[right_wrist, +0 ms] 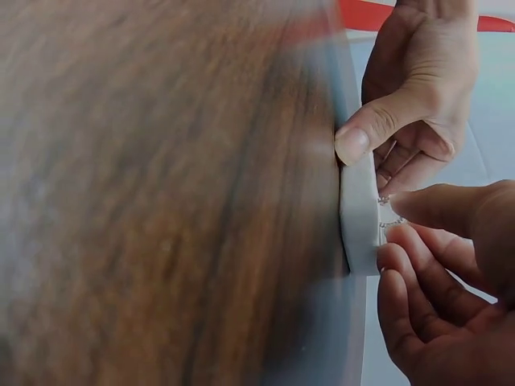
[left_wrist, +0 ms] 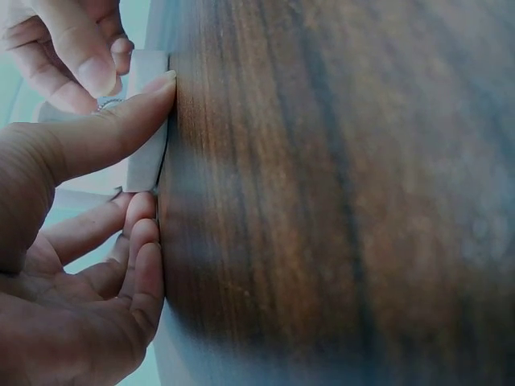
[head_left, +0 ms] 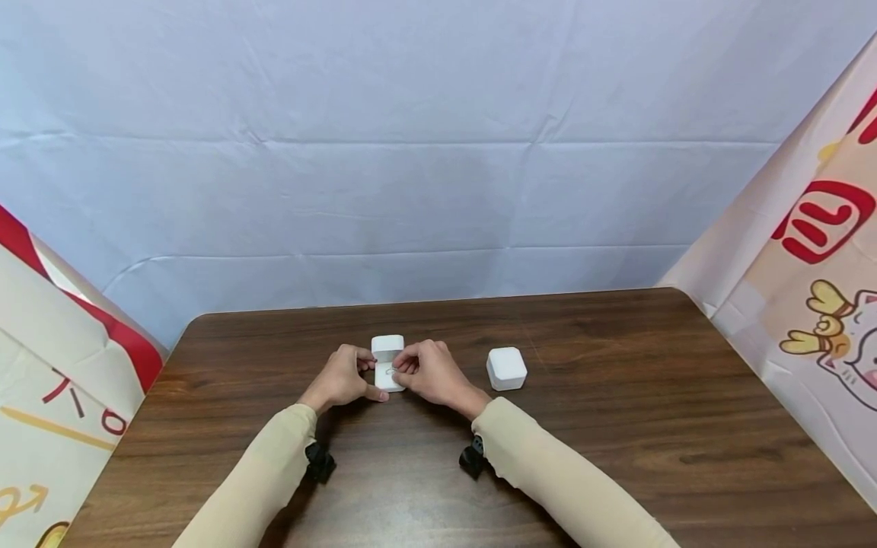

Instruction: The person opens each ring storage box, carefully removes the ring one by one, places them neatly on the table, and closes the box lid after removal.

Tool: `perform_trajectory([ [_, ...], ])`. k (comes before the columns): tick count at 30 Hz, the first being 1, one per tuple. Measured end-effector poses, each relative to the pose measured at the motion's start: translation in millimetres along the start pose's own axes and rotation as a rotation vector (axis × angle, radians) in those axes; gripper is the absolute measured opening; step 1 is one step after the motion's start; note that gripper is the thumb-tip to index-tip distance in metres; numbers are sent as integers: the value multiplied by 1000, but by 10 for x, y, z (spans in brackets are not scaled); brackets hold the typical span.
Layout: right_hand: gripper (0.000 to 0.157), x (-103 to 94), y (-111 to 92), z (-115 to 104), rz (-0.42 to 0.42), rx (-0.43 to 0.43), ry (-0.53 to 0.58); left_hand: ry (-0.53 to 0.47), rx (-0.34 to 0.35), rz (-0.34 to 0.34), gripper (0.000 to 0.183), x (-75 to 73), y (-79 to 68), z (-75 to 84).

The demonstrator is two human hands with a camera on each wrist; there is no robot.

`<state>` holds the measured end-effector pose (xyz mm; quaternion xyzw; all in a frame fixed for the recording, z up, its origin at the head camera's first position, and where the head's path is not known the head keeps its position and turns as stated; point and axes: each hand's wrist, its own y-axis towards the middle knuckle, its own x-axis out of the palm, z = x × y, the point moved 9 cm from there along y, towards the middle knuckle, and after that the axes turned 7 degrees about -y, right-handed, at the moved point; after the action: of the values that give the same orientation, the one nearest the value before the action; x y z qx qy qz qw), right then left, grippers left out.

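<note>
At the far left hangs a cream cloth with red and yellow printing, beside the brown wood-grain table. Next, a beige sleeve with a small black device at its wrist leads to the left hand, which grips the left side of an open, white, square-cornered ring box, its thumb along the near edge. The box sits on the far half of the table, left of the middle, its lid raised on the far side. At its insert is a thin, silver-coloured ring with a beaded-looking band, pinched between the thumb and fingers of the right hand. To the right, well apart from the open box, stands a closed white box with bevelled corners. A pale cloth printed with red characters and a cartoon animal hangs at the far right.
</note>
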<state>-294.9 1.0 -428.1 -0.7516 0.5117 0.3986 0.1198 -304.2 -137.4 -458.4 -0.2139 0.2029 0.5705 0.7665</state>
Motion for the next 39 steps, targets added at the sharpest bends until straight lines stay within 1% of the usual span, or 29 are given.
perform_trajectory([
  [5, 4, 14, 13, 5, 1, 4, -26, -1, 10, 1, 49, -1, -1, 3],
  [10, 6, 24, 18, 13, 13, 9, -50, -6, 15, -4, 47, 3, -3, 6],
  [16, 9, 17, 20, -47, 25, 3, -163, -3, 8, -2, 48, -4, 2, 11],
  [19, 9, 16, 18, -65, 25, -3, -193, 4, 10, -2, 49, -6, 4, 14],
  [33, 14, 52, 0, -70, 9, -16, -196, -1, -8, 0, 53, 3, -6, 2],
  [39, 15, 44, -1, -68, 9, -16, -188, 6, -1, 3, 52, 2, -5, 15],
])
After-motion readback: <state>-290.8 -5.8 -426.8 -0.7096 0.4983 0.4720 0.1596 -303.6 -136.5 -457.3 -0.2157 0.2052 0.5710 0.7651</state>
